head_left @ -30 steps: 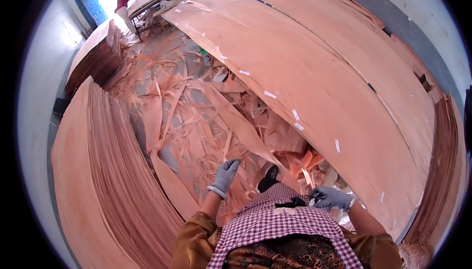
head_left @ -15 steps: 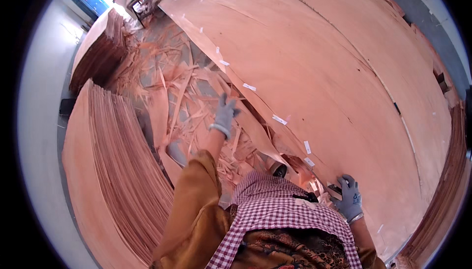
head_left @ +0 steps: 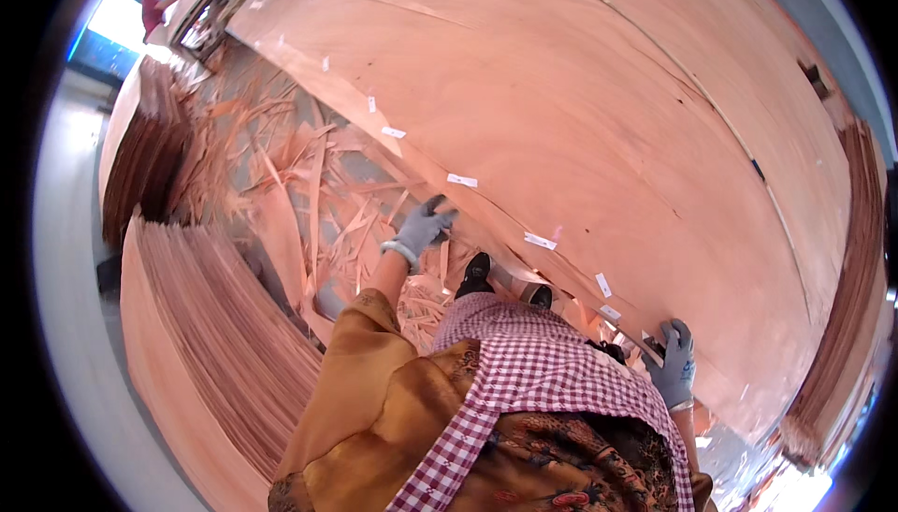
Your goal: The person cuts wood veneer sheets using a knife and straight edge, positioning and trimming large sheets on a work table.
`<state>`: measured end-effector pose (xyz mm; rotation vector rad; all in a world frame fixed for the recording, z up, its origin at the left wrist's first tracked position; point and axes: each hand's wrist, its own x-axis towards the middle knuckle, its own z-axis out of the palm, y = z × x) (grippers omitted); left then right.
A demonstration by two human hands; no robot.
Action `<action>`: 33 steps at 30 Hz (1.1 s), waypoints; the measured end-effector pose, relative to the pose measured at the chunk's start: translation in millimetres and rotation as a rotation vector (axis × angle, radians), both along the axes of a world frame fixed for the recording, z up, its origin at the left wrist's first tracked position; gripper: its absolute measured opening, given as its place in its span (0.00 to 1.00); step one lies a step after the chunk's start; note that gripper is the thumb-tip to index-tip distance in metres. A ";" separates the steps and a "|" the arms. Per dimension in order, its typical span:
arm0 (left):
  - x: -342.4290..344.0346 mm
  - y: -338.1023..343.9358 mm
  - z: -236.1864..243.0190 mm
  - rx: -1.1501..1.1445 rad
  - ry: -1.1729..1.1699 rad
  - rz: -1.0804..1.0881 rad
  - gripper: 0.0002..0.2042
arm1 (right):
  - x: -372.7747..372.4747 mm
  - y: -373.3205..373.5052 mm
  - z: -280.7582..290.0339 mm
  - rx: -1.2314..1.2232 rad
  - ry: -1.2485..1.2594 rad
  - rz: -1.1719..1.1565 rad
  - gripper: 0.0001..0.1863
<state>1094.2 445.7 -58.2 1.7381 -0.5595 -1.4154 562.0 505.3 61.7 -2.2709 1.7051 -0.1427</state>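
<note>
A wide, thin sheet of pinkish wood veneer lies in front of me and to my right, with small white paper labels along its near edge. My left hand, in a grey glove, hovers at the left by that edge. Its fingers are stretched out and slightly blurred, with nothing in them. On the near right edge of the sheet rests my right hand, also gloved in grey. Its fingers are curled, and a small dark thing shows by the thumb, too hidden to name.
Tall stacks of veneer stand on the left. Torn veneer strips litter the floor between them and the sheet. A thin long rod lies across the sheet. Another person stands far left at a table. More stacked veneer is at right.
My view has turned, so the sheet and stacks sit further left. My left hand has come closer to the sheet's edge. The right hand stays at the near right edge.
</note>
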 end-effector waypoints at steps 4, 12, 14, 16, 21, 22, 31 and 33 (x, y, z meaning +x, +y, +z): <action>48.5 -31.7 17.0 -0.279 0.277 0.182 0.15 | 13.7 4.7 2.6 -0.044 0.042 -0.083 0.20; 108.7 -72.7 20.6 -0.106 0.067 0.423 0.08 | 34.2 15.8 5.2 0.053 0.062 -0.291 0.31; 104.8 -77.4 19.9 -0.148 0.069 0.417 0.06 | 38.6 17.3 4.3 0.060 0.102 -0.307 0.37; 102.3 -84.9 21.4 -0.166 0.256 0.370 0.04 | 39.3 17.0 4.1 0.067 0.087 -0.334 0.37; 97.8 -97.1 34.3 -0.247 0.247 0.420 0.03 | 29.2 13.1 10.7 0.098 0.085 -0.371 0.34; 97.8 -98.7 38.6 -0.253 0.235 0.424 0.03 | 27.5 13.0 12.6 0.063 0.066 -0.338 0.33; 93.0 -122.4 82.6 -0.354 0.354 0.461 0.02 | 30.5 12.7 37.8 0.056 0.034 -0.414 0.15; 94.1 -135.8 93.2 -0.398 0.383 0.485 0.03 | 28.0 4.7 51.3 -0.072 -0.033 -0.409 0.09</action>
